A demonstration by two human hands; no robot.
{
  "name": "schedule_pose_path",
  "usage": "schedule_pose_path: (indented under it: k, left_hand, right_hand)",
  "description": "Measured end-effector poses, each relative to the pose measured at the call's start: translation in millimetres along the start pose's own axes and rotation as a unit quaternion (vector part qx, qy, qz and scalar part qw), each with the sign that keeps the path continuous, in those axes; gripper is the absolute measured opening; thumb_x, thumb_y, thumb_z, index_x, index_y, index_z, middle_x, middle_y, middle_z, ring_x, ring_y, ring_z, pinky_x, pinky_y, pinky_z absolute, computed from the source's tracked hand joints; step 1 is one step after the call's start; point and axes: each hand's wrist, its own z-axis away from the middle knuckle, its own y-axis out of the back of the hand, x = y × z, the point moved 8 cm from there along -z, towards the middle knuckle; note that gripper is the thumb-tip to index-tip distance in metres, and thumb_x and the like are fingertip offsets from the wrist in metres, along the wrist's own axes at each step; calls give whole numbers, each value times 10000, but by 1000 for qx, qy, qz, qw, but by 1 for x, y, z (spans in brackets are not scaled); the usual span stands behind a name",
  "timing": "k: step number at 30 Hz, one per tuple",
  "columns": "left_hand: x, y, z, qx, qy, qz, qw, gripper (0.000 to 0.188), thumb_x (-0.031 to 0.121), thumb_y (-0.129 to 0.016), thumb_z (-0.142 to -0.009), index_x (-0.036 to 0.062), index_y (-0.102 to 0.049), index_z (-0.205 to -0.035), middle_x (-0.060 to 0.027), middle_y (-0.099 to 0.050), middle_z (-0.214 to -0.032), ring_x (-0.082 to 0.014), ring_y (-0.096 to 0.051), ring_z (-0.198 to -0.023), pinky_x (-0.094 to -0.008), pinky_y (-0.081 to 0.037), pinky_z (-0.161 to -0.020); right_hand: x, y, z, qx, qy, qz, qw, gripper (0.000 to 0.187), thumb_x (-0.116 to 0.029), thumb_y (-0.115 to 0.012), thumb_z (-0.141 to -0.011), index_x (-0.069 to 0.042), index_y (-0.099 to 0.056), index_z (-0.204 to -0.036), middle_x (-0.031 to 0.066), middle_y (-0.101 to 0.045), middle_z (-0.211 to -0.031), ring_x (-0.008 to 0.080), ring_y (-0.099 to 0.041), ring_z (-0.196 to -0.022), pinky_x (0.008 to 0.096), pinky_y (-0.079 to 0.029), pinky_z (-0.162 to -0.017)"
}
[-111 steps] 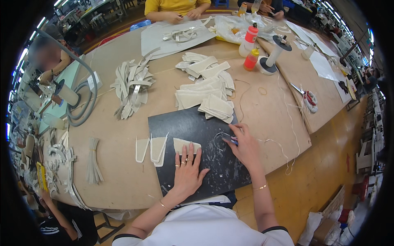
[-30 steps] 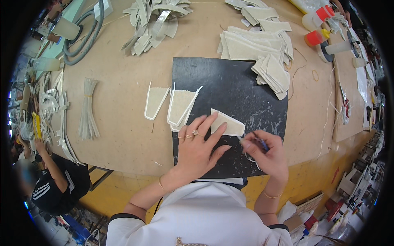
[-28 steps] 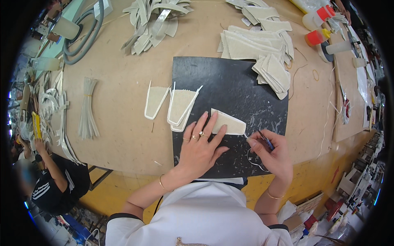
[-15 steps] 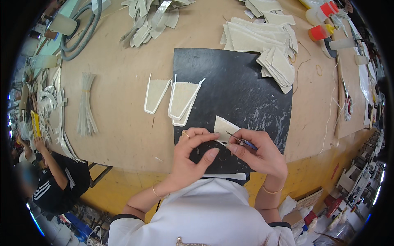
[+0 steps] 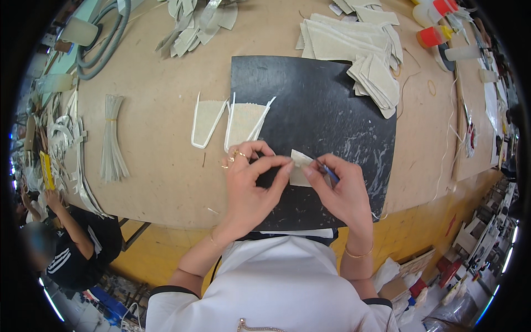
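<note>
A small cream fabric-like piece (image 5: 299,178) is between my hands, over the black mat (image 5: 326,105). My left hand (image 5: 251,180) pinches at its upper left edge with thumb and forefinger. My right hand (image 5: 344,191) has its thumb on the piece's right side and also grips a slim pointed tool with a blue handle (image 5: 331,172); its exact kind is mostly hidden. Beyond my left hand lie cream pieces edged with white strip, one on the bare table (image 5: 209,123) and others overlapping the mat (image 5: 243,122), partly covered by my fingers.
Stacks of cream cut pieces (image 5: 348,39) lie at the far right, with more offcuts (image 5: 199,25) at the far middle. To the left are a tied bundle of white strips (image 5: 112,138) and a grey hose (image 5: 113,47). Bottles (image 5: 434,36) stand far right. Another person (image 5: 77,243) works at left.
Both hands have moved slightly away from me with the piece. My right hand's tool has tilted back, its point no longer showing over the piece, and my left fingers now pinch the edge.
</note>
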Motion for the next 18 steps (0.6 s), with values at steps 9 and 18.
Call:
schedule_pose_path:
  k: [9,18]
  left_hand:
    - [-5,-9,-8,61,-55,-93,992,139,135,-812,-719,188,-743,-826,27,-519,-901,-184,-495,-913,-375,-273,-836]
    - [-5,-8,-9,63,-64,-108,990,156,133,-817,-722,193,-744,-845,27,-522,-892,-172,-490,-895,-374,-271,-828]
  right_hand:
    - [-1,-2,-8,96,-32,77,992,280,-255,-707,-886,-2,-659,-775,79,-545,-562,158,-457,-480,313,-385,-507]
    - [-1,-3,-9,117,-22,94,988,315,-286,-697,-891,-20,-640,-732,73,-538,-542,185,-485,-455,328,-385,-498]
